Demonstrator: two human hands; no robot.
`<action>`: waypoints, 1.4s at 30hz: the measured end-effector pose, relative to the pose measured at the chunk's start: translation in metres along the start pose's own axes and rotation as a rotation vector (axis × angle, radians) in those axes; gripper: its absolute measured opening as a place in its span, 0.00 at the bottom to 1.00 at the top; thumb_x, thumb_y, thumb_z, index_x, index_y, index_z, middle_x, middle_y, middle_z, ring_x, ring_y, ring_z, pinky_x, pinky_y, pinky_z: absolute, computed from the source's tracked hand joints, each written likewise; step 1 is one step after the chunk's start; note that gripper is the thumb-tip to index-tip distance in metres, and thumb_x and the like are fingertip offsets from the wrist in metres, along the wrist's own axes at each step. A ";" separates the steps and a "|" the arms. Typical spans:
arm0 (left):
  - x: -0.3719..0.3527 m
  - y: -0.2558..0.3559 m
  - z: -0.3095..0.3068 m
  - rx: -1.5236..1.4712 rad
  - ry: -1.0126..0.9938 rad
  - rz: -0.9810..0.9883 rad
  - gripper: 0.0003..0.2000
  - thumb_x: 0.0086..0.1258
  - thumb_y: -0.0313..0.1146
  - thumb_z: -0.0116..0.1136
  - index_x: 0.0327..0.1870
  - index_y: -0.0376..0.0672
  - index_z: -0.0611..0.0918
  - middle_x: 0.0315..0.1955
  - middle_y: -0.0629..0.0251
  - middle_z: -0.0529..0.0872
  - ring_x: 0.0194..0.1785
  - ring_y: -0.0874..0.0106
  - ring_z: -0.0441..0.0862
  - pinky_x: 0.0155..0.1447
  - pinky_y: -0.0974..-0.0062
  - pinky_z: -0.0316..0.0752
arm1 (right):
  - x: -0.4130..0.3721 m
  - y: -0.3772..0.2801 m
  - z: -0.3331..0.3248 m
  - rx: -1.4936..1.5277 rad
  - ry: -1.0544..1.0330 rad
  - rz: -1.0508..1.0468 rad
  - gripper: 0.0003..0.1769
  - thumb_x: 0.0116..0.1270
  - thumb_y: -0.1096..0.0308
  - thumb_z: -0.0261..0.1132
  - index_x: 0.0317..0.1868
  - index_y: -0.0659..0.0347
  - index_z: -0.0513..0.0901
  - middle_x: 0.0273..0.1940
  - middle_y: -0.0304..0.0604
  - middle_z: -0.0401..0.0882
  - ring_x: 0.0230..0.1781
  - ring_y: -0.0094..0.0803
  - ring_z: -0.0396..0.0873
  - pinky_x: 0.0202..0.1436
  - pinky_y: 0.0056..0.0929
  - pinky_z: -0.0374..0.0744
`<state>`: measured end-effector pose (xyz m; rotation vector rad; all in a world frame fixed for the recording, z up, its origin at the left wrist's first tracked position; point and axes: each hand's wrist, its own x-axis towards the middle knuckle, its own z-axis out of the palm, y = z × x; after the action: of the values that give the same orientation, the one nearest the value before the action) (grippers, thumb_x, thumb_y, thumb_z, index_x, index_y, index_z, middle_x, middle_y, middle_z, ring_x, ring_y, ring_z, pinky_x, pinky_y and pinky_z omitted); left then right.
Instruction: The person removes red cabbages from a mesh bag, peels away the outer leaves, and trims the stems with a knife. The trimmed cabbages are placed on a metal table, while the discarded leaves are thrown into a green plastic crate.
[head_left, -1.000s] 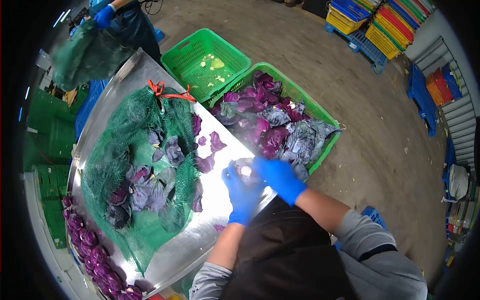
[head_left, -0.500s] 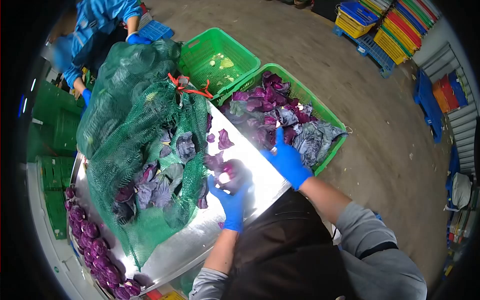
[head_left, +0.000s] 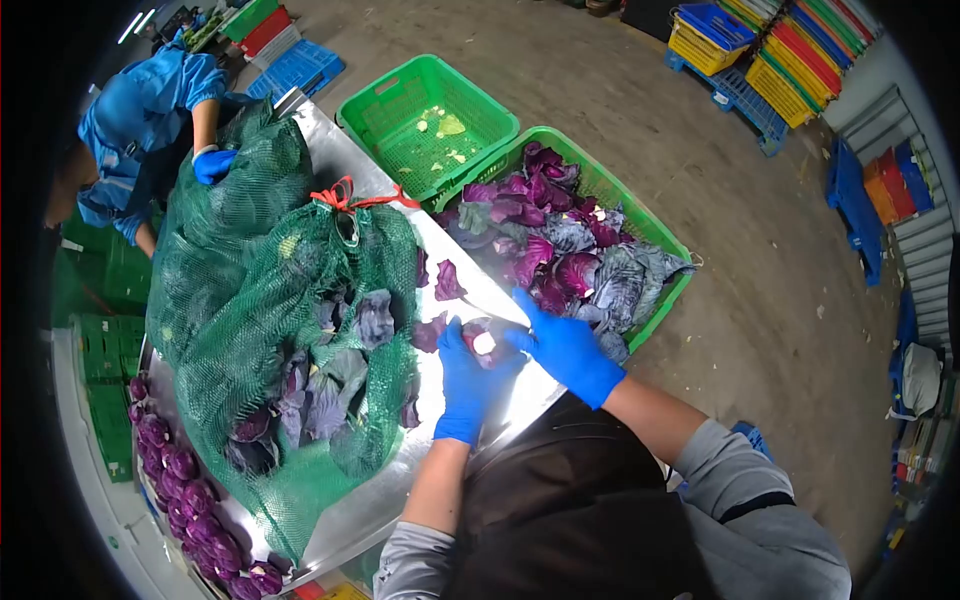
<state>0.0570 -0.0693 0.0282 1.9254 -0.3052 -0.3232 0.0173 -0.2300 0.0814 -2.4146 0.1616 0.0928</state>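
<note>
Head view, single frame.

- Left hand (head_left: 463, 385): closed round a red cabbage (head_left: 487, 343) from below and from the left side. The pale cut stem faces up.
- Right hand (head_left: 568, 347): pressed to the right side of the same head, thumb and fingers closed on its outer leaves, index finger stretched toward the far edge.
- Position of the cabbage: above the steel desk (head_left: 400, 480), close to its right-hand edge and just inside it.
- Beyond that edge, on the floor (head_left: 650, 120): a green leaf crate (head_left: 662, 300), piled with purple outer leaves and butted against the desk. An emptier green crate (head_left: 395, 85) stands touching it on the far side, with a few pale scraps in it.
- Left of the hands: a green net sack (head_left: 300, 300) of cabbages with a red tie at its neck, covering most of the desk.
- Free steel: a narrow bright strip between sack and right edge, with one loose leaf (head_left: 447, 282) on it, and a wedge near the person's body.
- Far end: a second net sack (head_left: 240, 190), with a co-worker's gloved hand (head_left: 213, 163) on it.
- Left desk edge: a row of trimmed cabbages (head_left: 180, 480) along the rim.
- Open concrete lies to the right of the crates. Stacked coloured crates (head_left: 770, 50) stand well apart, top right.
</note>
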 end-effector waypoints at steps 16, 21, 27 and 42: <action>-0.012 -0.004 0.024 0.384 0.264 0.152 0.28 0.52 0.33 0.66 0.51 0.34 0.64 0.46 0.50 0.68 0.51 0.62 0.68 0.54 0.68 0.68 | 0.014 0.019 0.026 0.017 0.010 -0.276 0.18 0.69 0.56 0.49 0.53 0.53 0.76 0.37 0.48 0.82 0.37 0.48 0.81 0.38 0.42 0.79; -0.036 0.006 0.018 0.299 0.129 0.064 0.42 0.47 0.35 0.71 0.63 0.36 0.58 0.54 0.57 0.66 0.56 0.66 0.67 0.60 0.67 0.66 | 0.033 0.040 0.016 0.647 -0.199 0.064 0.20 0.67 0.53 0.56 0.43 0.62 0.83 0.33 0.42 0.83 0.37 0.31 0.80 0.43 0.29 0.76; -0.060 0.012 0.002 -0.112 0.167 0.178 0.48 0.43 0.30 0.74 0.66 0.38 0.56 0.57 0.60 0.64 0.60 0.67 0.64 0.67 0.68 0.60 | 0.035 0.060 0.035 0.472 0.107 0.123 0.29 0.58 0.45 0.62 0.48 0.61 0.80 0.32 0.51 0.83 0.37 0.42 0.82 0.40 0.35 0.78; -0.030 0.013 -0.001 -0.048 0.214 0.041 0.22 0.60 0.38 0.61 0.51 0.38 0.68 0.41 0.60 0.74 0.46 0.69 0.73 0.49 0.70 0.71 | -0.042 -0.001 0.038 -0.209 0.120 -0.267 0.34 0.65 0.54 0.56 0.68 0.58 0.58 0.22 0.44 0.79 0.15 0.39 0.77 0.17 0.35 0.74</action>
<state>0.0284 -0.0627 0.0431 1.8849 -0.1935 -0.0945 -0.0252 -0.2007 0.0585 -2.6273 -0.1231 -0.1658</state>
